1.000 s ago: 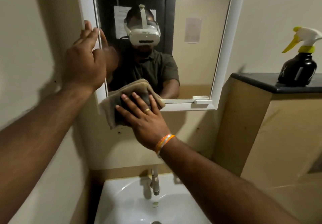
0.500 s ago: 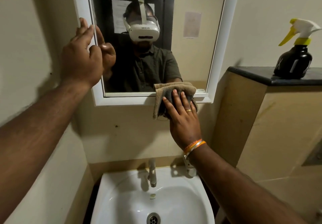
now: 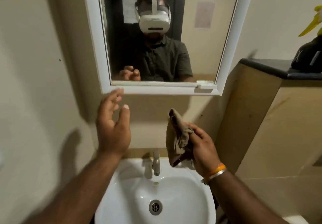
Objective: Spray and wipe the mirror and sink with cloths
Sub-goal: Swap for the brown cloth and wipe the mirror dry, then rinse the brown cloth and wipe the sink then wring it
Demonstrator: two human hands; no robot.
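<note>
While the right hand point(image 3: 203, 147) grips the bunched brown cloth point(image 3: 176, 140) above the sink point(image 3: 122, 185), the left hand point(image 3: 113, 127) hovers empty, fingers spread. Both hands sit below the mirror point(image 3: 162, 31).

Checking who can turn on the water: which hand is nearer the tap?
Right. The right hand, holding the cloth, is just right of the tap and slightly above it. The open left hand is farther off, up and to its left.
</note>
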